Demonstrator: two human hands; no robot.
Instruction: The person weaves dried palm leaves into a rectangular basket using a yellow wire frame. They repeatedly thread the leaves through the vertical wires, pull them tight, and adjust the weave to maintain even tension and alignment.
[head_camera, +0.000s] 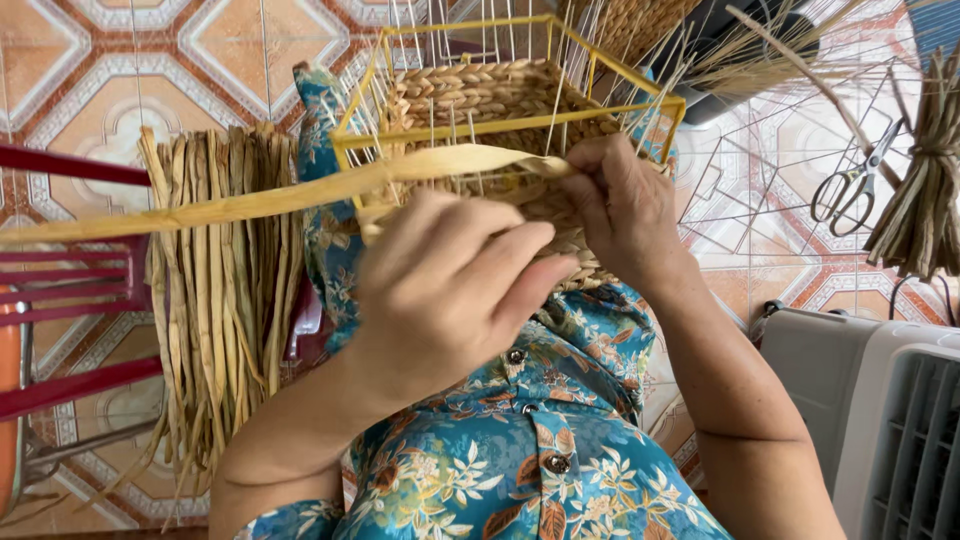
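Both hands — left hand (440, 290), right hand (625, 205) — grip a flat straw strand (260, 203) against the half-woven basket (480, 95).

A patterned tile floor (120, 60) carries dried reed strips (215, 290) in a loose bundle, scissors (850, 185) — and a second, tied reed bundle (925, 200) beside them.

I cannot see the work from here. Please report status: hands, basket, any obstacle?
Left hand and right hand both gripping the flat straw strip. Basket half woven on yellow wire frame. Nothing blocking; scissors lie aside on floor.

Half-woven straw basket (480, 100) on a yellow wire frame; a flat pale strand (250, 205) stretches left.
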